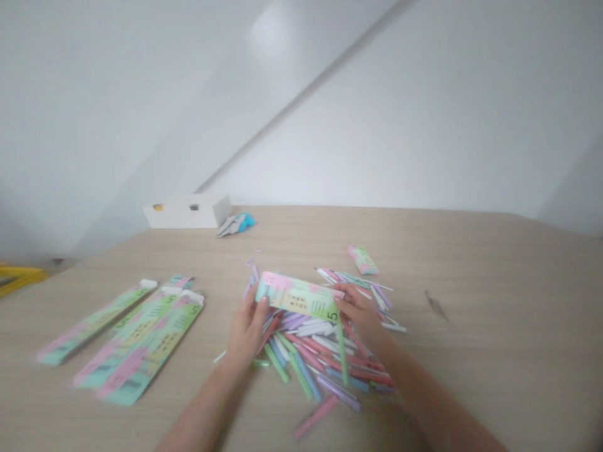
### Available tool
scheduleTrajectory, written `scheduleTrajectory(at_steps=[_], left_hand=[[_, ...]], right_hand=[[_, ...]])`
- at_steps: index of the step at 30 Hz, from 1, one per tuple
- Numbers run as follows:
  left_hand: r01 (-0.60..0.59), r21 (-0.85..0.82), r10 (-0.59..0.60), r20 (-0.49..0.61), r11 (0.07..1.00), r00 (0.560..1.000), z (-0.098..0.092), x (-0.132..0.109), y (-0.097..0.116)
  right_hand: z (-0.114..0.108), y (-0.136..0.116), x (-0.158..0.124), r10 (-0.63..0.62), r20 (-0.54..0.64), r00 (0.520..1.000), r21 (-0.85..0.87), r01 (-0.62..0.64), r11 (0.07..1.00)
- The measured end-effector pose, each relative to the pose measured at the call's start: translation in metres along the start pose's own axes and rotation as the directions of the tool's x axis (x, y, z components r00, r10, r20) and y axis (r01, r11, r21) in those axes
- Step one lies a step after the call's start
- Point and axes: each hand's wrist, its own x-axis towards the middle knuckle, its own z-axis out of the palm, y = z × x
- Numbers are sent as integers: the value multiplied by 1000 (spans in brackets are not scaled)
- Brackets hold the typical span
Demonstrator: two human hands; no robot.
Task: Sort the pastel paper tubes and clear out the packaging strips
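The left hand [247, 326] is grasping the left end of a flat printed carton [296, 295], its thumb lying on the front face, and the right hand [358, 311] is pinching the other end, near a black "5"; so both grips are closing on the same carton. The carton, pink, yellow and green, is tilting down slightly to the right above a loose heap of pen-like sticks [325, 345] on the table [499, 326]. The sticks are lying crosswise in red, white, green, blue and purple, while one green stick [342, 355] is showing just below the carton's right end; whether it is touching the carton, I cannot tell. To the left, well apart from the hands, several matching cartons [153, 345] are lying slantwise, white flaps showing at their far ends. Beyond the heap, a smaller printed packet [363, 260] is resting on the table. Farther back, a grey-and-blue crumpled bundle [237, 224] is lying just beside a long white box [181, 215], which is standing near the wall [386, 125]
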Motion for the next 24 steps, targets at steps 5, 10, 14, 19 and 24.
scheduleTrajectory(at_steps=[5,10,14,19,24], left_hand=[[105,-188,-113,-30,976,993,3,0,1],[75,-153,-86,-70,985,994,1,4,-4],[80,-140,-99,-134,987,986,-1,6,-10],[-12,-16,9,-163,1000,987,-6,9,-19],[27,60,-18,-158,998,987,-8,9,-19]], right_hand=[[-1,3,0,23,15,1000,-75,-22,997],[1,10,0,-2,90,996,-95,10,995],[-1,12,12,101,6,995,12,-101,995],[-24,9,62,235,-138,962,60,-228,972],[-58,17,121,336,-335,880,95,-323,942]])
